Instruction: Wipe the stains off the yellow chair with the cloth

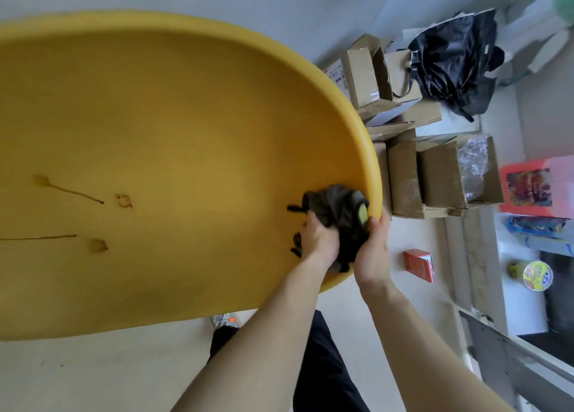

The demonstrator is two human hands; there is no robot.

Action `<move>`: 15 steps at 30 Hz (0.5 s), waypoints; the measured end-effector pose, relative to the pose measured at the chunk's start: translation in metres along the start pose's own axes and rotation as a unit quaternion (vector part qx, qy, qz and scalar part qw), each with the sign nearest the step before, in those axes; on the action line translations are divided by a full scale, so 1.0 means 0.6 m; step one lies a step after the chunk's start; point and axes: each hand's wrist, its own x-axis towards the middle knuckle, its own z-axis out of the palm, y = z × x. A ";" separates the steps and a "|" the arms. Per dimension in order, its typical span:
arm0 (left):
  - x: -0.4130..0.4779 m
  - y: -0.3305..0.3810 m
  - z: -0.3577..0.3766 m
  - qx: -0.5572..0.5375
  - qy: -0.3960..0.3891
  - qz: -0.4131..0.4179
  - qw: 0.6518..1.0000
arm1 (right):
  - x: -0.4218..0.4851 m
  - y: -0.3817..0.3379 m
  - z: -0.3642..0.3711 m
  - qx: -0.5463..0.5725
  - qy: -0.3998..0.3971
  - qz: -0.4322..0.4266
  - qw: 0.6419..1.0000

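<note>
The yellow chair (pixel 186 132) fills the left and middle of the view, its curved seat facing me. Brown stains (pixel 74 194) run as streaks and blotches across the seat's left part, with a dark smear (pixel 295 208) near the right rim. A dark bunched cloth (pixel 338 213) with a yellow-green patch rests against the right rim. My left hand (pixel 320 241) grips the cloth from inside the seat. My right hand (pixel 372 250) holds the cloth's other side, at the chair's rim.
Several cardboard boxes (pixel 403 178) are stacked on the floor right of the chair, with a black bag (pixel 456 60) on top. A small red box (pixel 419 264) lies on the floor near my right hand. A shelf with packets stands at the far right.
</note>
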 end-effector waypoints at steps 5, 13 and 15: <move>0.000 0.059 -0.071 -0.168 -0.027 0.007 0.985 | -0.047 -0.059 0.016 -0.234 0.180 -0.182 0.938; -0.020 0.204 -0.208 -0.350 -0.278 0.026 0.894 | 0.007 -0.211 0.110 -0.146 -0.096 -0.217 0.960; -0.005 0.239 -0.241 -0.275 -0.222 0.081 0.932 | 0.031 -0.244 0.125 -0.168 -0.085 -0.268 0.945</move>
